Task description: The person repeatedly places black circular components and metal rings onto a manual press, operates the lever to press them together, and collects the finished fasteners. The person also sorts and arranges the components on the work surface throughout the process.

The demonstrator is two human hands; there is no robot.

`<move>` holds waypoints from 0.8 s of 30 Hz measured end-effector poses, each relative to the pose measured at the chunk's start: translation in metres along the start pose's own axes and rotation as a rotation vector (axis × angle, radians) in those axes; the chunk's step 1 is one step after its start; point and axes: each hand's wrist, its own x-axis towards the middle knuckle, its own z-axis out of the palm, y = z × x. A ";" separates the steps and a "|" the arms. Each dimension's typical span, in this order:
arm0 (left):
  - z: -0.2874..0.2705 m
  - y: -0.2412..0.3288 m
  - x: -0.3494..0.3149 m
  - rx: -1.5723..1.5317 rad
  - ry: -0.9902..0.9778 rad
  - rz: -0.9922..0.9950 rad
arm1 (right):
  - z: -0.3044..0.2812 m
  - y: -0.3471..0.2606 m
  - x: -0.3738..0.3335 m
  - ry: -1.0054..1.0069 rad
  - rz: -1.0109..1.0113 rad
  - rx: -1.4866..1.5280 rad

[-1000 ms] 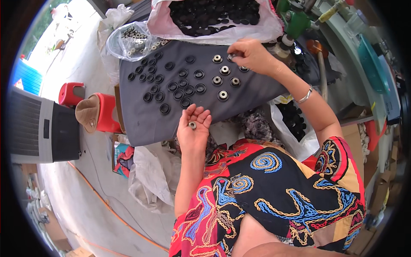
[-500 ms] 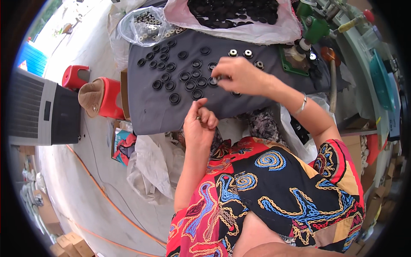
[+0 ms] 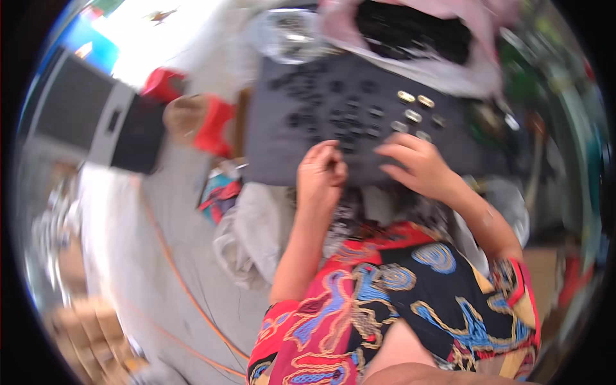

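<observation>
Motion smears the whole picture. My left hand is raised at the near edge of a dark grey cloth surface, its fingers curled. What lies inside them is hidden. To its right, my right hand hovers over the cloth with thumb and fingers apart and nothing visible between them. Just beyond the right hand sit several black rings with light metal centres. Plain black rings are spread across the middle and left of the cloth.
At the back stands a pink-white sack of black pieces, beside a clear bag of small parts. A green metal tool is at the right. Red stools and a grey appliance stand left; an orange hose crosses the floor.
The view has swung, shifting the table rightward in the picture. My right hand has come back from the rings toward the near edge and its fingers have parted. My left hand stays curled.
</observation>
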 end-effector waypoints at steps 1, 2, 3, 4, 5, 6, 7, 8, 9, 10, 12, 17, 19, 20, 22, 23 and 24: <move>0.000 0.011 0.006 0.045 0.014 0.054 | -0.007 -0.006 -0.001 -0.006 0.052 0.002; 0.007 0.021 0.006 0.041 0.080 0.053 | -0.009 -0.009 -0.006 0.020 0.120 0.009; 0.010 0.027 0.009 0.049 0.069 0.066 | -0.010 -0.003 -0.014 0.041 0.191 0.056; 0.013 0.028 0.011 0.081 0.052 0.047 | -0.011 -0.003 -0.020 0.089 0.226 0.109; 0.018 0.028 0.008 0.084 0.003 0.031 | -0.007 0.000 -0.022 0.107 0.207 0.127; 0.021 0.021 0.007 0.055 -0.017 0.036 | -0.005 0.001 -0.022 0.121 0.201 0.135; 0.024 0.010 0.007 0.043 -0.011 0.055 | 0.000 -0.003 -0.020 0.124 0.409 0.403; 0.030 0.000 0.006 0.125 0.025 0.100 | 0.006 -0.007 -0.019 0.129 0.628 0.663; 0.036 -0.011 0.007 0.182 0.005 0.161 | 0.012 -0.002 -0.017 0.111 0.648 0.767; 0.041 -0.021 0.006 0.262 0.002 0.235 | 0.020 -0.005 -0.014 0.116 0.691 0.903; 0.065 -0.035 -0.010 0.350 0.012 0.402 | 0.038 -0.012 -0.008 0.108 0.710 1.168; 0.079 -0.052 -0.019 1.103 -0.185 1.126 | 0.060 -0.009 -0.023 0.374 0.719 1.582; 0.082 -0.056 -0.018 1.102 -0.195 1.128 | 0.066 0.008 -0.032 0.371 0.639 1.665; 0.081 -0.055 -0.019 1.123 -0.182 1.127 | 0.070 0.014 -0.032 0.356 0.606 1.693; 0.081 -0.051 -0.019 1.159 -0.165 1.124 | 0.075 0.023 -0.029 0.334 0.539 1.744; 0.079 -0.049 -0.021 1.176 -0.162 1.128 | 0.078 0.024 -0.029 0.332 0.525 1.744; 0.078 -0.047 -0.023 1.191 -0.160 1.133 | 0.079 0.025 -0.028 0.331 0.512 1.742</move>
